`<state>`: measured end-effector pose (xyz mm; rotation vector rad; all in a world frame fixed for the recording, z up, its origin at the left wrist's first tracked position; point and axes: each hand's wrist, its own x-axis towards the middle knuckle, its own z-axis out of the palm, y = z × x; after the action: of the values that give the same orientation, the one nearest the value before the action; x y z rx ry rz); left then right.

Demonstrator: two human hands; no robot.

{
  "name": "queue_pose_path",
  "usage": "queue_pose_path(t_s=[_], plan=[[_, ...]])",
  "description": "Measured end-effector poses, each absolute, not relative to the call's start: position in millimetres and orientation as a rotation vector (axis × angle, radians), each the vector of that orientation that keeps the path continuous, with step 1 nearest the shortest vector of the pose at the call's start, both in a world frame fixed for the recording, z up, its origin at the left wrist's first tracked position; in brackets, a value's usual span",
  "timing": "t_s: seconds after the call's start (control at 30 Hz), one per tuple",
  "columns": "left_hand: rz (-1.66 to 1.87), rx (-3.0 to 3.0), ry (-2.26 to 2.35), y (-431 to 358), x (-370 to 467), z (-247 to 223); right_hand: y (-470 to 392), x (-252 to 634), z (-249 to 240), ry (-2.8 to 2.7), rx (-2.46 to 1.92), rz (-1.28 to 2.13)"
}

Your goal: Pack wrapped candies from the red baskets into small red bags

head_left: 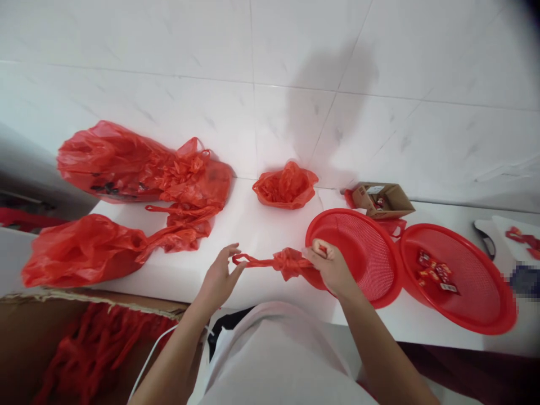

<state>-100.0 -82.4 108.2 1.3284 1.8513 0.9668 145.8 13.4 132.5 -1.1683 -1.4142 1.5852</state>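
A twisted red plastic bag (289,263) stretches sideways between my two hands, above the white table. My left hand (221,275) has the bag's thin handle loop at its thumb and fingers. My right hand (331,267) is closed in a fist round the other end of the bag, over the rim of a red plastic basket (363,242). Part of the bag hangs below the right fist. Whatever lies inside the fist is hidden by the fingers.
Behind stands an opened red bag (284,188). Several full red bags (113,163) lie at left, above a cardboard box (25,315) of red bags. At right, a second red basket (476,281) holds small packets (436,273); a small carton (390,199) sits by the wall.
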Motion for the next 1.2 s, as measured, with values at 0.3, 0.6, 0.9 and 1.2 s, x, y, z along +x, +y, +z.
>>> queue_pose_path(t_s=[0.3,0.6,0.9,1.2], plan=[[0.488,1.780,1.604,-61.5,-40.9,105.6,1.1,122.1,124.2,-1.377,-1.115,1.653],[0.705,1.509,1.605,-72.4,-52.6,95.2,-22.7,112.7,87.1,-1.982,-1.354,1.432],[0.788,1.349,1.579,-85.2,-57.6,84.8,-26.0,103.6,71.7,-2.015,-1.206,1.510],[0.769,1.325,1.605,-87.3,-55.7,84.2,-32.9,103.6,64.5,-1.968,-1.201,1.535]])
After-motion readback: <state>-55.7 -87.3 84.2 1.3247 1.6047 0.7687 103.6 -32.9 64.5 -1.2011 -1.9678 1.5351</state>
